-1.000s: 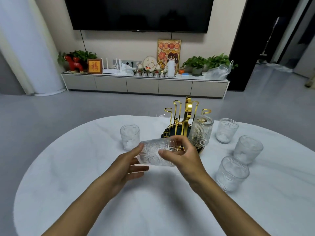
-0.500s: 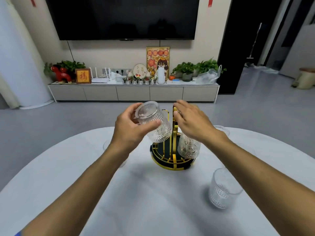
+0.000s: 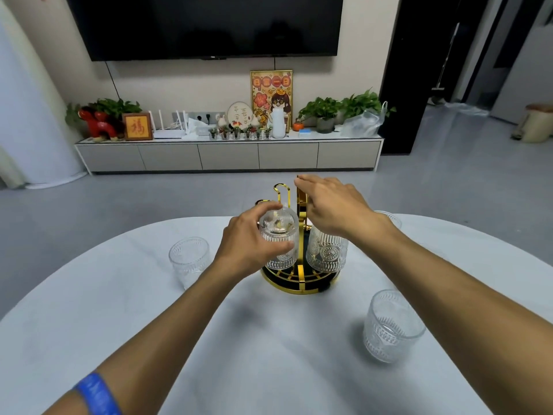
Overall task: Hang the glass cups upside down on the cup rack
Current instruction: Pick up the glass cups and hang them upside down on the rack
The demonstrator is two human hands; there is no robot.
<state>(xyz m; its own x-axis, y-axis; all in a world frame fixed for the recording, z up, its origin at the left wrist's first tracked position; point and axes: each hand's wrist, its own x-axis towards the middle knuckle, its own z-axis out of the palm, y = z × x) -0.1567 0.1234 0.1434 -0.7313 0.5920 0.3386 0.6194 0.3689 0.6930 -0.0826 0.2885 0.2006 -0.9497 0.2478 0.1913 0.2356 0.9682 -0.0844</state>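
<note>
Left hand [image 3: 250, 244] grasps an inverted ribbed clear glass cup [image 3: 279, 242] over a peg of the gold wire cup rack [image 3: 299, 274] at frame centre, while right hand [image 3: 332, 209], fingers loosely spread and grasping nothing, hovers above a second inverted glass cup [image 3: 326, 253] hung there.

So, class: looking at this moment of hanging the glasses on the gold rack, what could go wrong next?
1. The left hand lowers an inverted glass close beside the hung glass; they might knock together.
2. The right hand steadies the rack; letting go early might let it tip.
</note>
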